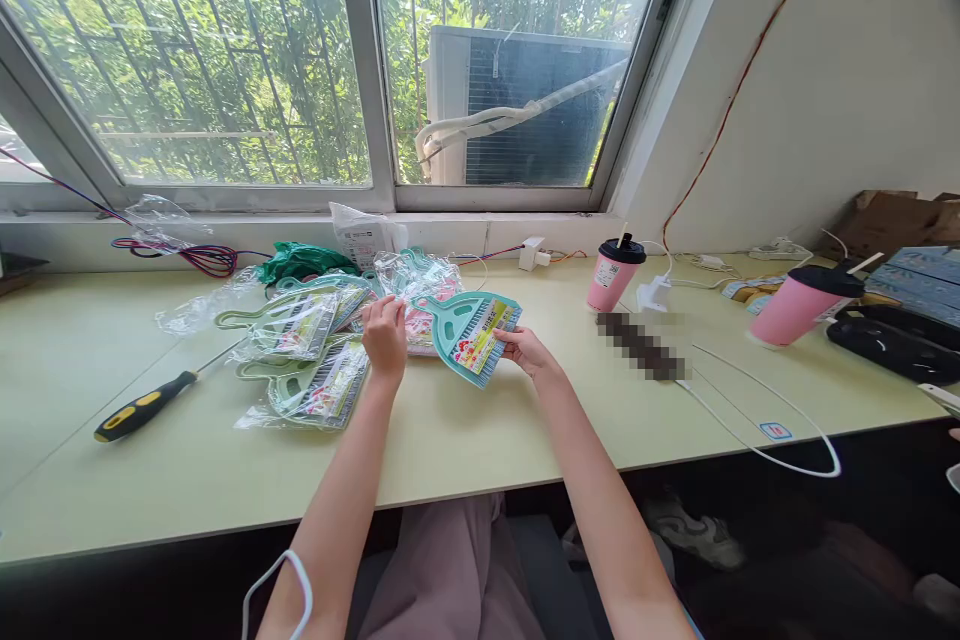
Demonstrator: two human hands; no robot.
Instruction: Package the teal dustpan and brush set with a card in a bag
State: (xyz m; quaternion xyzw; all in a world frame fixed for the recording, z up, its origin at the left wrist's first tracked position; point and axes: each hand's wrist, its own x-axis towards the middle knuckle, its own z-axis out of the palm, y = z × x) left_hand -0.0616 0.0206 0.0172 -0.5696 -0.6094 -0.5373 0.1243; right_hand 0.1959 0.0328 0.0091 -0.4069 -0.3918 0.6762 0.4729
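A mint-green mini dustpan and brush set with a printed label is held up over the table, tilted. My right hand grips its lower right edge, thumb on the label side. My left hand is closed in a pinch at the end of its handle; whether clear plastic is also between those fingers is hard to see. To the left lie several similar sets in clear bags, among them a bagged set near my left wrist. Another wrapped set lies behind the held one, partly hidden.
A screwdriver with a black and yellow handle lies at left. Behind the sets are a green plastic bag and coiled cables. Two pink cups, one nearer and one farther right, stand beside a white cable.
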